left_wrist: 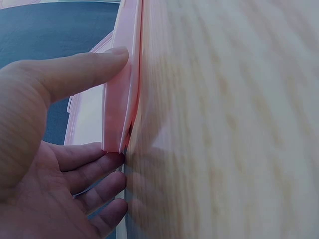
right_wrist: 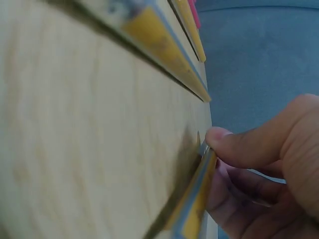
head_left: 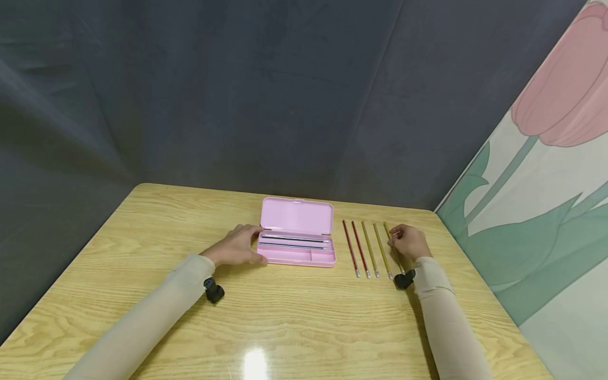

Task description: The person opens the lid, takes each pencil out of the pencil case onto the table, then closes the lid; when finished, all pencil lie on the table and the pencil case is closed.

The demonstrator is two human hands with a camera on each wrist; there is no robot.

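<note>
At the table's middle lies an open pink pencil case [head_left: 285,255], its lid [head_left: 297,215] tipped back. Two dark, shiny pencils [head_left: 294,246] lie lengthwise inside it. My left hand [head_left: 236,245] holds the case by its left end; in the left wrist view the thumb presses the front wall and fingertips touch the end. On the right, my right hand [head_left: 409,241] pinches a yellow pencil [right_wrist: 198,194] between thumb and fingers near its far end. That end is tilted up off the table in the right wrist view.
Left of the right hand, two red pencils [head_left: 351,248] and two yellow pencils [head_left: 370,248] lie side by side, eraser ends toward me. The wooden table [head_left: 304,322] ends at a dark curtain [head_left: 266,105] behind. A wall with painted tulips [head_left: 537,227] borders the right side.
</note>
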